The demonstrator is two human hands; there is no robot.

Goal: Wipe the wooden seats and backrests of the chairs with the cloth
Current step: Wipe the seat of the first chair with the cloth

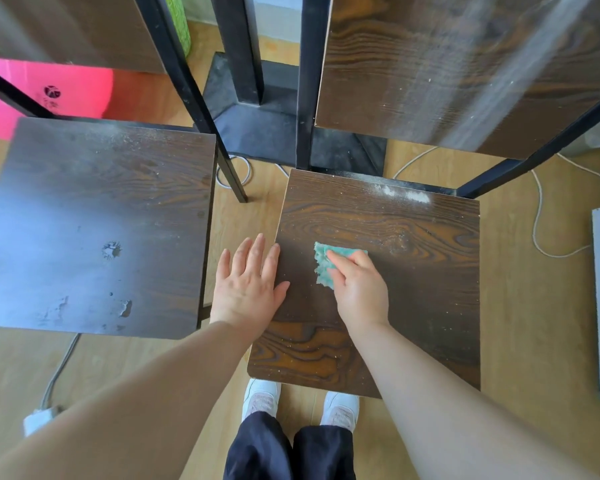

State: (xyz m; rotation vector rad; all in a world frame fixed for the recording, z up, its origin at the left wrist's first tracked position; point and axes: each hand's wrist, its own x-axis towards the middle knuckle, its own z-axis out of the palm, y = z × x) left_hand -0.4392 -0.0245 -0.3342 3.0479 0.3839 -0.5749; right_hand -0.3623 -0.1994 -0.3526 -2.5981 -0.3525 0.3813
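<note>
Right hand (359, 292): down on the right chair seat (423, 292), fingers curled over the teal cloth (323, 263), pressing it to the wood.
Teal cloth: bunched up, left of the seat's middle, poking out ahead of the knuckles.
Left hand (248, 285): flat, fingers straight and slightly spread, holding nothing; straddling the seat's left edge, thumb over the wood, just beside the right hand.
Right chair seat: dark wood grain, speckled with pale crumbs, white dust patch (406, 195) along the rear edge.
Right backrest (465, 64): dusty pale streak down it, black metal frame either side.
Left chair seat (94, 220): across a strip of floor, scuffed, pale blotches near the front.
Floor (527, 323): light wood, white cable (537, 216) looping on the right, white shoes (262, 398) under the seat's near edge.
Far left: pink object (49, 95) beyond the left chair.
</note>
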